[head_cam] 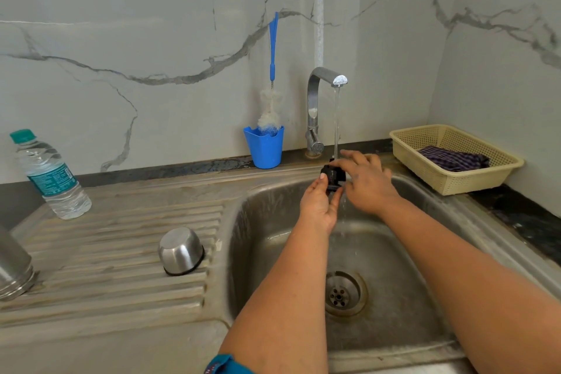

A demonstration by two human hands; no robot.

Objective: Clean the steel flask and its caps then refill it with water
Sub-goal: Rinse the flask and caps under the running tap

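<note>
While you pinch the black inner cap (333, 177) centre frame, left hand (318, 206) and right hand (365, 181) fingers curled on it, wet plastic may slip into the sink (273, 191).

Dull, stained steel sink (425, 191), shiny steel cup (181, 250) and tap (314, 106), matt black plastic cap (332, 177), woven-look plastic basket (473, 182), glossy marble-patterned wall (151, 39).

Both hands, left hand (318, 206) and right hand (365, 181), hold a black inner cap (332, 177) under the running tap (321, 106) above the sink (273, 222). A steel cap (181, 250) rests upside down on the drainboard (121, 252).
</note>
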